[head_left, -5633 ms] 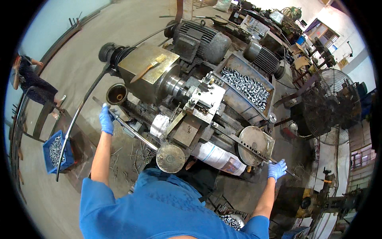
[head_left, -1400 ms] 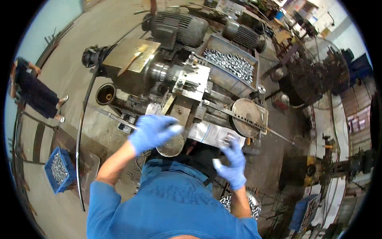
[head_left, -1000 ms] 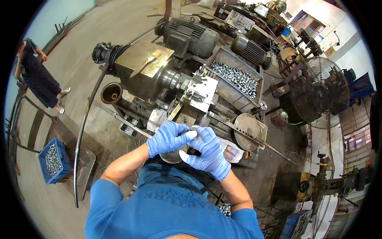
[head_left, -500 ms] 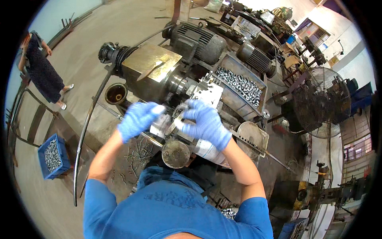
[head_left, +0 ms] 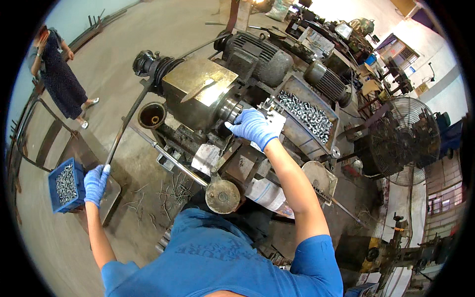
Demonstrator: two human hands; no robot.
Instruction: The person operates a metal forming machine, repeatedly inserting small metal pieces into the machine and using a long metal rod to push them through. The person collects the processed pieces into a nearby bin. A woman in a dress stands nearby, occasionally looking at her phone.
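Centrally, the metal spindle [head_left: 229, 108] juts from the right edge of the housing [head_left: 185, 76], the right hand [head_left: 253, 127] beside it with fingers bent, though whether they pinch anything cannot be told. Past the housing's left edge, the left hand [head_left: 95, 185] curls its fingers round a long dark bar [head_left: 124, 125]. Farther out, concrete floor [head_left: 114, 49] spreads wide leftward; a grey tray [head_left: 297, 132] and a fan [head_left: 403, 138] crowd the right.
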